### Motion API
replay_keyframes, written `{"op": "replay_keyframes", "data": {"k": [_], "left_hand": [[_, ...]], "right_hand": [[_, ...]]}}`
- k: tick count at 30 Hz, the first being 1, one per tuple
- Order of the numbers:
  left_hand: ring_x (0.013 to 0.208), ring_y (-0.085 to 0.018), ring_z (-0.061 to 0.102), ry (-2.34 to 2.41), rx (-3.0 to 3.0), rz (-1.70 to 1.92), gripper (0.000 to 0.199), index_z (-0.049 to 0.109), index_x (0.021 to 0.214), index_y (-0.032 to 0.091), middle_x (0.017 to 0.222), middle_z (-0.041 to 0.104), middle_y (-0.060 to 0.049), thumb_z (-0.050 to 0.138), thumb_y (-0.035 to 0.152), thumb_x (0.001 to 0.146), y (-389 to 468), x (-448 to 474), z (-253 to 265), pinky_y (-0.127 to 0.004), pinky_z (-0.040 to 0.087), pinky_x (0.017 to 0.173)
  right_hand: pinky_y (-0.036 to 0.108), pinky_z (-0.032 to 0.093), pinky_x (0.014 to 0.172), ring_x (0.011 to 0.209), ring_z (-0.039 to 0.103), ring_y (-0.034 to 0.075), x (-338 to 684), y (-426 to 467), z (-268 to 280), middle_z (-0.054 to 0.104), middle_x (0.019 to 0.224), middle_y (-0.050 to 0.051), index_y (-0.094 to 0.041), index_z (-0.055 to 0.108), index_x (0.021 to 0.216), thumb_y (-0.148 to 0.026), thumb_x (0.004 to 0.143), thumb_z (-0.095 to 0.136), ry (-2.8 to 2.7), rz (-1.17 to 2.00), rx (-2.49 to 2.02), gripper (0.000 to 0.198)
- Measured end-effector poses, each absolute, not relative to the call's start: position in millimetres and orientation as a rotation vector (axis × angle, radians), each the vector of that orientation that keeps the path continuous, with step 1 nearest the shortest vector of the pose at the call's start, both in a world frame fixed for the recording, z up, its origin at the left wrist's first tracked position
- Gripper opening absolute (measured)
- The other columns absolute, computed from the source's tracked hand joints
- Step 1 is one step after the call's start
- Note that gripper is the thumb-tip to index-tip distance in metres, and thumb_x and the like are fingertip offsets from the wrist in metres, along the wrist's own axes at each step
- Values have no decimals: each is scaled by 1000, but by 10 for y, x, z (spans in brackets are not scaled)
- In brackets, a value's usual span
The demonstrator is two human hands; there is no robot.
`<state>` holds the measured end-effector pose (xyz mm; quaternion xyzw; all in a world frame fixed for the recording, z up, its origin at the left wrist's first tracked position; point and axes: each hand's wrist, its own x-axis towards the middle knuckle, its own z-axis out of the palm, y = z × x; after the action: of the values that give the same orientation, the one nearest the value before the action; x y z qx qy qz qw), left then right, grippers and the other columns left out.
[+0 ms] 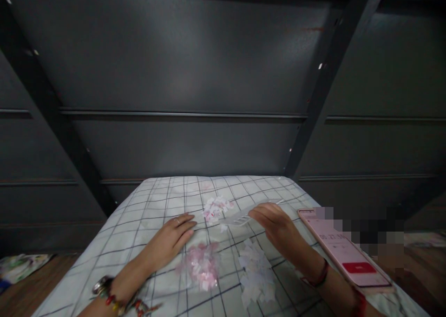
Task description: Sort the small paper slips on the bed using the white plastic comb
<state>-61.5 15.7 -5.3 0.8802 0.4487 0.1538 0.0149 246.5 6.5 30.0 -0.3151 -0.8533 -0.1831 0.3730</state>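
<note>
My left hand (pixel 177 236) lies on the checked cloth with its fingers stretched out and nothing in it. Between finger and thumb, my right hand (pixel 272 219) grips a translucent white plastic strip with slots (pixel 240 219). Its slotted end is close to a small heap of white and pink pieces (pixel 216 209), possibly paper scraps. Nearer to me, a clear plastic bag (pixel 202 265) with pink and white bits rests beside my left hand. Many pale scraps (pixel 257 275) are spread in a pile below my right hand.
The white cloth with dark check lines (pixel 156 201) covers the table. A phone (pixel 343 247) showing a timer lies along the right side. Behind the table stands a dark metal panel wall (pixel 188 140). A colourful item (pixel 24 268) is on the floor at the left.
</note>
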Motion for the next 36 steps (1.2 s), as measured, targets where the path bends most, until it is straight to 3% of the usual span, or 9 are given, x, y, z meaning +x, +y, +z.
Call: {"op": "replay_keyframes", "data": {"k": [8,15,22,26,36], "left_hand": [[118,-21,49,1381,2738,493,34,59,115,19,125,57,-6,35,31,95,173,-616,-69,-40,40,100],[117,-22,50,1376,2735,514,34,59,116,21,126,57,-5,35,32,95,169,-621,-68,-40,40,99],[117,-21,49,1383,2737,475,36,59,116,19,126,56,-7,34,32,95,171,-609,-56,-39,39,100],[118,-21,49,1382,2731,463,36,59,116,19,126,56,-7,33,33,95,170,-601,-40,-40,39,100],[116,-22,50,1379,2727,522,36,60,115,20,125,57,-6,34,34,95,178,-612,-76,-39,40,99]], "right_hand": [[30,43,64,70,52,17,2443,87,276,62,77,4,-17,54,90,7,72,32,-2132,-542,-794,37],[28,41,60,65,50,16,2416,75,289,60,72,3,-18,54,80,7,73,30,-2171,-552,-822,35],[30,42,67,72,51,16,2414,65,298,61,77,4,-16,54,90,4,78,33,-2118,-596,-758,31],[30,42,65,70,50,16,2354,67,264,60,74,4,-16,55,87,1,81,33,-2155,-583,-753,28],[30,43,66,70,51,17,2403,72,276,60,76,4,-17,54,89,5,75,33,-2121,-612,-778,34]]}}
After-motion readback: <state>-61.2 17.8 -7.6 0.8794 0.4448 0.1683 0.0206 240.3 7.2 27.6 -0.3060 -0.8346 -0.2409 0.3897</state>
